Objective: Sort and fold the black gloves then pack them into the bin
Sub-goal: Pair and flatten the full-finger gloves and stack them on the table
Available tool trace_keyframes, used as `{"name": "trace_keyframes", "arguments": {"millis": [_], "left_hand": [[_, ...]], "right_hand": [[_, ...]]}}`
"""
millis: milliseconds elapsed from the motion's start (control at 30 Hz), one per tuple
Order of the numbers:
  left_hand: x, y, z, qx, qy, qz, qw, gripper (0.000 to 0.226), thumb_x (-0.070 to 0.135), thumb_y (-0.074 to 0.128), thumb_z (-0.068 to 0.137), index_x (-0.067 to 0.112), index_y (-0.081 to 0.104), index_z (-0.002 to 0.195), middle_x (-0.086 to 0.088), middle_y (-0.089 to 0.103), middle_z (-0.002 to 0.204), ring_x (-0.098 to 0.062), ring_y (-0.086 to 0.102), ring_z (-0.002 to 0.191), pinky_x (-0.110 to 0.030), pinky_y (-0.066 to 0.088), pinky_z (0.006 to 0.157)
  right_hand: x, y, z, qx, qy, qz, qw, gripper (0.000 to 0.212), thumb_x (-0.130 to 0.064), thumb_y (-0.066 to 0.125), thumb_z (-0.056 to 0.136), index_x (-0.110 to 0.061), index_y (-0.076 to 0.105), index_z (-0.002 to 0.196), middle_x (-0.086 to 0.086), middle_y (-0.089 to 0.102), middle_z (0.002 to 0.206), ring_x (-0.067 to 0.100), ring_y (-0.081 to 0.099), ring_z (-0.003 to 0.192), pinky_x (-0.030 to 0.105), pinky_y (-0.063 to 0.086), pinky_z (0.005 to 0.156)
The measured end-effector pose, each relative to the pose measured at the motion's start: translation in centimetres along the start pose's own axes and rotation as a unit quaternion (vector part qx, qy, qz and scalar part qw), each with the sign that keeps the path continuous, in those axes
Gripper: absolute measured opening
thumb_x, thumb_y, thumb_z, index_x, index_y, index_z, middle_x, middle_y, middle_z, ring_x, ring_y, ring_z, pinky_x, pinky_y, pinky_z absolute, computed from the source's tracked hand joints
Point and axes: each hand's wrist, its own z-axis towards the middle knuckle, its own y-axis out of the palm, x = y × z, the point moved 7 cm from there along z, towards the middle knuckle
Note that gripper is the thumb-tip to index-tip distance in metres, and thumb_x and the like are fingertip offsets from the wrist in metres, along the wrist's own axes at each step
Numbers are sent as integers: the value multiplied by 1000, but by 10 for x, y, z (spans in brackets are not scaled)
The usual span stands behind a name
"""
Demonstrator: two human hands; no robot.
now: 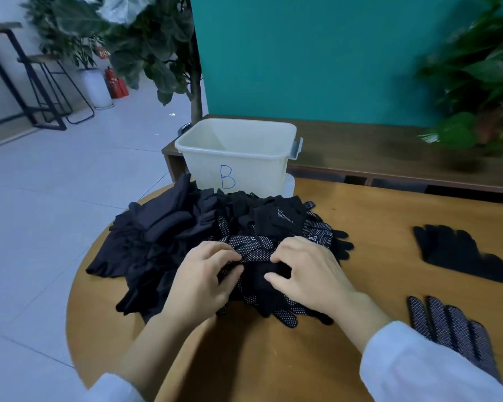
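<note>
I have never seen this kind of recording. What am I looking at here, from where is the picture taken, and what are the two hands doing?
There is no machine. A person wears one camera on the head, looking down at their own hands. On the round wooden table lies a pile of black gloves, some with white dots. The left hand and right hand both pinch gloves at the front of the pile. Behind stands a white bin marked B. Two separated gloves lie to the right: a plain glove and a dotted glove.

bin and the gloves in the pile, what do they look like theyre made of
Bin: looks like cream plastic, smooth and slightly glossy, with a moulded rim and thin walls that seem to let some light through.
Gloves in the pile: soft black knit fabric by their limp folds; several carry small white grip dots, probably rubber or PVC.
</note>
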Motion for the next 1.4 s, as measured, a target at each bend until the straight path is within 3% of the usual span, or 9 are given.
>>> {"name": "trace_keyframes", "arguments": {"millis": [167, 300, 500, 700, 800, 933, 1033, 1167, 1400], "left_hand": [[12, 28, -16, -49, 53, 13, 997, 43, 55, 68, 76, 19, 72, 99, 7, 63, 103, -11, 57, 94, -28, 46, 87], [15, 24, -11, -7, 39, -1, 999, 30, 40, 66, 82, 16, 73, 99, 5, 64, 101, -15, 60, 92, -34, 49, 84], [36, -3, 19, -10, 75, -3, 997, 20, 21, 69, 81, 13, 75, 98, 3, 68, 97, -20, 63, 87, -36, 51, 80], [48, -62, 69, 5, -93, -254, 963, 14, 6, 69, 88, 18, 75, 94, 9, 75, 89, -4, 67, 85, -24, 52, 84], [65, -85, 92, -29, -122, -382, 915, 16, 4, 64, 92, 9, 73, 105, -2, 76, 101, -15, 70, 98, -31, 53, 93], [84, -106, 110, -79, -128, -393, 907, 20, 18, 66, 93, 7, 73, 108, -10, 74, 108, -30, 67, 109, -51, 45, 105], [100, -110, 113, -101, -114, -376, 914, 10, 19, 68, 91, 14, 76, 94, -6, 75, 99, -19, 69, 93, -40, 52, 98], [112, -95, 106, -117, -131, -321, 931, 40, 20, 72, 88, 23, 65, 49, 12, 66, 61, -5, 58, 65, -21, 53, 78], [141, -80, 103, -130, -131, -310, 933, 20, 23, 73, 87, 8, 68, 74, 3, 71, 71, -7, 60, 68, -5, 44, 61]], "right_hand": [[-6, 18, -14, -42, -51, -53, 996, 27, -39, 64, 76, -13, 68, 85, -4, 62, 90, 18, 61, 88, 31, 55, 68], [-7, 9, -13, 6, -46, -37, 998, 32, -30, 42, 84, -13, 70, 83, -5, 64, 86, 16, 62, 86, 30, 55, 63], [-10, -28, 3, 34, 8, 19, 999, 17, -19, 55, 85, -15, 69, 93, -5, 66, 94, 16, 58, 92, 37, 51, 76], [-11, -95, 33, 96, 86, 153, 980, 10, -14, 65, 81, -23, 68, 76, -5, 64, 71, 17, 57, 71, 31, 46, 67], [-10, -130, 44, 96, 129, 291, 943, 9, -11, 70, 82, -10, 68, 74, 11, 67, 73, 14, 55, 65, 29, 45, 68], [-11, -164, 43, 74, 125, 365, 919, 25, -18, 71, 86, 3, 63, 75, 15, 60, 74, 21, 53, 70, 37, 44, 72], [-11, -176, 31, 64, 124, 339, 930, 37, -21, 70, 89, -6, 53, 60, 4, 53, 60, 14, 46, 59, 27, 37, 62], [-1, -174, 8, 35, 148, 284, 947, 46, -20, 69, 90, -14, 39, 55, -4, 36, 50, 12, 32, 50, 26, 28, 55], [12, -190, -22, 33, 154, 281, 947, 38, -21, 68, 90, -4, 48, 62, 11, 40, 65, 21, 37, 63, 31, 34, 66]]}}
